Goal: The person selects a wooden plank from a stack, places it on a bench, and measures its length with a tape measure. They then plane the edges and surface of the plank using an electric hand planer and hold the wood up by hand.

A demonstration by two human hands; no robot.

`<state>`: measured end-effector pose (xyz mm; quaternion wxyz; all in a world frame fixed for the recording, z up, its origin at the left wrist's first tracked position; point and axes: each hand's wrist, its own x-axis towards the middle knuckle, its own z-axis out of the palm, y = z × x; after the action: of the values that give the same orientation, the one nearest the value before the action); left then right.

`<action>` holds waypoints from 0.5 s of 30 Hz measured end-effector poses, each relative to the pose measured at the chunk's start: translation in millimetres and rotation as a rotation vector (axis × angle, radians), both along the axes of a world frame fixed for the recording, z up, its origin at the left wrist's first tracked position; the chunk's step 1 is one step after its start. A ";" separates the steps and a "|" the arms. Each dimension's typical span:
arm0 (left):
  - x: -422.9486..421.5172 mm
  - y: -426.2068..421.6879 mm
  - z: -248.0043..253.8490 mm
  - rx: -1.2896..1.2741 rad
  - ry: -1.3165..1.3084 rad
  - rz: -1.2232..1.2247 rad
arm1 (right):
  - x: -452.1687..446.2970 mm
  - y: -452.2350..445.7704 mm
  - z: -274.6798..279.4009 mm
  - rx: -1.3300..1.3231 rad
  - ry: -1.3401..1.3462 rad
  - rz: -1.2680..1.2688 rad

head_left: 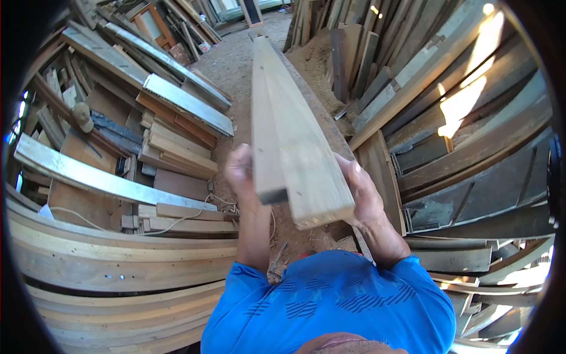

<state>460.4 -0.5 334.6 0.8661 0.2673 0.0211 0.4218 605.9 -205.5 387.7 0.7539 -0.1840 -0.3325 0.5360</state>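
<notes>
A long pale wooden beam [298,141] stretches away from my chest, its near end wide and stepped with a notch at the left corner. My left hand [240,168] holds its left side near that end, fingers partly hidden behind the wood and a little blurred. On the right side, my right hand [362,192] grips the beam near its end, with the thumb along the edge and the other fingers out of sight underneath. Beneath and beyond the beam runs a narrow, dusty wooden surface [315,99].
Stacked boards [183,144] and a white-painted plank [112,180] lie to the left, with a thin cord [186,217] over them. Long planks [471,153] fill the right side. Upright boards [354,56] lean behind a sawdust heap [312,56].
</notes>
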 end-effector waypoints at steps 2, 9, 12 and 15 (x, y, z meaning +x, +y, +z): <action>-0.2 19.8 12.1 0.086 -0.069 0.110 | -5.5 -5.2 28.0 0.181 -0.152 0.001; 11.5 44.4 34.1 0.202 -0.133 0.225 | 0.0 5.7 76.2 0.259 -0.432 -0.142; 13.2 45.0 32.6 0.212 -0.125 0.236 | -3.3 7.9 75.7 0.232 -0.400 -0.252; 16.9 46.8 32.5 0.225 -0.116 0.241 | 0.1 5.5 80.1 0.182 -0.401 -0.295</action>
<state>477.3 46.3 367.0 0.7738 0.3333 -0.0445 0.5369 606.0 -200.1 467.9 0.7564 -0.2642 -0.4916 0.3411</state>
